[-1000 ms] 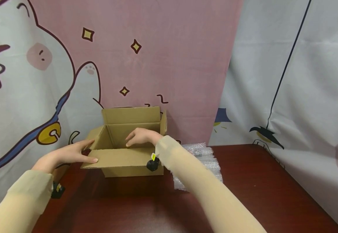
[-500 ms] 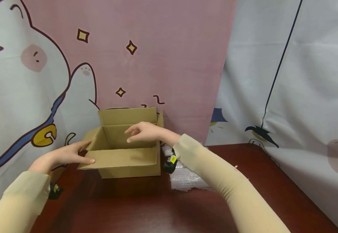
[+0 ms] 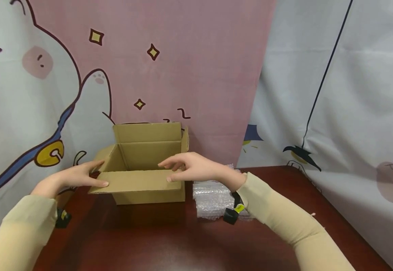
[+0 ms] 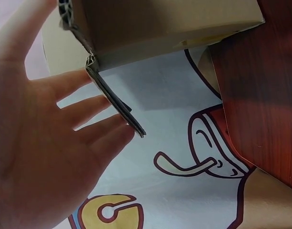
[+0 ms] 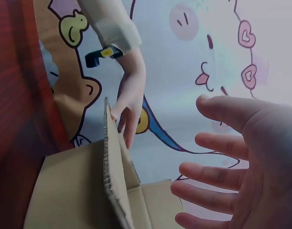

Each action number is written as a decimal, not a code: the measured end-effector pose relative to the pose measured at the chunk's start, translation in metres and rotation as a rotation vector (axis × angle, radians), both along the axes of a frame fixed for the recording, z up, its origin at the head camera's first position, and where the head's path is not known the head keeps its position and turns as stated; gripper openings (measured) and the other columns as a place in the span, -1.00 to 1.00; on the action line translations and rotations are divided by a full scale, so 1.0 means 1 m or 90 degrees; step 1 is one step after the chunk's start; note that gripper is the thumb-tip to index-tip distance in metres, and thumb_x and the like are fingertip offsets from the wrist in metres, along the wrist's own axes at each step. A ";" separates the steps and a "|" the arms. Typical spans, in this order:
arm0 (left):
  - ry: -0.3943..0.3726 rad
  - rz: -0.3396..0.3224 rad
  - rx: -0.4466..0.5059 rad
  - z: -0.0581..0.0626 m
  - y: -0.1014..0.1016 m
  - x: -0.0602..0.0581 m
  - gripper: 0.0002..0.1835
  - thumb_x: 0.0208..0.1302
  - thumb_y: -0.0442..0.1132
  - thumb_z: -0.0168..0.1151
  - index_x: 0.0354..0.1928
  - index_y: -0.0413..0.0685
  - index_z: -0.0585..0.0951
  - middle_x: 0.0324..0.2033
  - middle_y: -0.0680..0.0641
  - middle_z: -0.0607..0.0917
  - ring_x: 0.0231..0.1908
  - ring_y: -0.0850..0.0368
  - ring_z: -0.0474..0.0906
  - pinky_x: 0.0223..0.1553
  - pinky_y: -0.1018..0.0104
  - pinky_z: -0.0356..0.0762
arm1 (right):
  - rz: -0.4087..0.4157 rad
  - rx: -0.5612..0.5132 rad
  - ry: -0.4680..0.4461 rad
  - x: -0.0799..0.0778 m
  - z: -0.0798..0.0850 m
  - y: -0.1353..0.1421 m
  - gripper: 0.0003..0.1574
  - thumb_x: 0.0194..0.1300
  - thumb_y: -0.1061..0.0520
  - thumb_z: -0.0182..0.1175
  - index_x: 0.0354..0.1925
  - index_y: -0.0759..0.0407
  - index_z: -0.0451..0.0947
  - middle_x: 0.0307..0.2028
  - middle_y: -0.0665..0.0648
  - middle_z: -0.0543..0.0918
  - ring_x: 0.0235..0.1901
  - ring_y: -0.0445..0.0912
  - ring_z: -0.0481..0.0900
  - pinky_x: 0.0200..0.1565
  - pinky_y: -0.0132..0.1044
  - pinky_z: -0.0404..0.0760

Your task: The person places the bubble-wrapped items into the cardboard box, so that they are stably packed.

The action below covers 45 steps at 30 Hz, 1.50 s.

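Observation:
An open-topped cardboard box (image 3: 149, 198) stands on the table with its flaps spread outward. My left hand (image 3: 72, 178) touches its front left corner. The thumb lies over the front flap (image 3: 135, 181), while the other fingers stretch along the outside of the left flap (image 4: 112, 98) in the left wrist view. My right hand (image 3: 198, 167) hovers near the box's right front edge, holding nothing, its fingers loosely spread in the right wrist view. The front flap hides the box floor. Bubble wrap (image 3: 211, 201) lies right of the box, partly covered by my right wrist.
The dark red wooden table (image 3: 169, 241) extends in front of the box and to the right. Behind it hangs a pink and white cartoon curtain (image 3: 210, 75), close to the box's back flap (image 3: 149, 133). A pale curtain (image 3: 352, 94) borders the table's right edge.
My right hand has drawn back from over the box opening, toward the right and nearer to me, its fingers spreading. The left hand stays at the same corner.

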State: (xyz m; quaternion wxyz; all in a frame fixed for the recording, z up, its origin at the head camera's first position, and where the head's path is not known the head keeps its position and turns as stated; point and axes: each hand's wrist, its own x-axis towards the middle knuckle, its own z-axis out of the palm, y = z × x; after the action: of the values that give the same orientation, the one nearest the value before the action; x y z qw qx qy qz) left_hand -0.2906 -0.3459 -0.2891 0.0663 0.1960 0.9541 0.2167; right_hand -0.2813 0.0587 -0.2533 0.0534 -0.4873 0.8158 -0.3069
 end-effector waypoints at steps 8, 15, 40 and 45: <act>0.004 0.004 0.006 -0.003 -0.002 0.004 0.08 0.17 0.07 0.37 0.42 -0.51 0.02 0.33 -0.58 0.11 0.29 -0.53 0.07 0.16 -0.38 0.18 | -0.006 0.006 -0.022 0.026 -0.030 0.040 -0.42 0.31 -0.08 0.26 0.26 0.00 0.50 0.10 -0.05 0.59 -0.01 -0.21 0.55 0.03 -0.14 0.51; 0.002 0.001 0.005 -0.002 -0.002 0.001 0.08 0.17 0.07 0.37 0.43 -0.51 0.01 0.34 -0.57 0.10 0.30 -0.53 0.04 0.17 -0.38 0.16 | -0.041 0.008 -0.054 0.028 -0.065 0.075 -0.42 0.32 -0.10 0.25 0.27 -0.06 0.49 0.14 -0.09 0.56 0.03 -0.16 0.55 0.04 0.02 0.52; 0.012 0.013 -0.010 -0.005 -0.001 0.004 0.08 0.17 0.09 0.37 0.44 -0.47 0.01 0.34 -0.55 0.11 0.29 -0.51 0.09 0.15 -0.36 0.20 | -0.152 0.120 0.059 -0.038 -0.163 0.137 -0.11 0.02 -0.11 0.49 0.30 0.03 0.45 0.26 0.09 0.44 0.26 0.06 0.36 0.13 0.07 0.44; 0.010 0.017 -0.008 -0.005 -0.001 0.004 0.09 0.17 0.10 0.36 0.45 -0.46 0.01 0.35 -0.54 0.12 0.29 -0.50 0.10 0.15 -0.36 0.20 | -0.147 0.129 0.073 -0.042 -0.167 0.134 -0.11 0.00 -0.08 0.51 0.30 0.02 0.46 0.26 0.09 0.45 0.26 0.05 0.36 0.15 0.04 0.43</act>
State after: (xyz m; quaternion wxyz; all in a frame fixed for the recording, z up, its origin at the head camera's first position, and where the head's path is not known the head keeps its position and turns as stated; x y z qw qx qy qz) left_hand -0.2865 -0.3469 -0.2937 0.0571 0.1843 0.9585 0.2098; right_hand -0.3233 0.1930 -0.4201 0.0200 -0.3989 0.8950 -0.1986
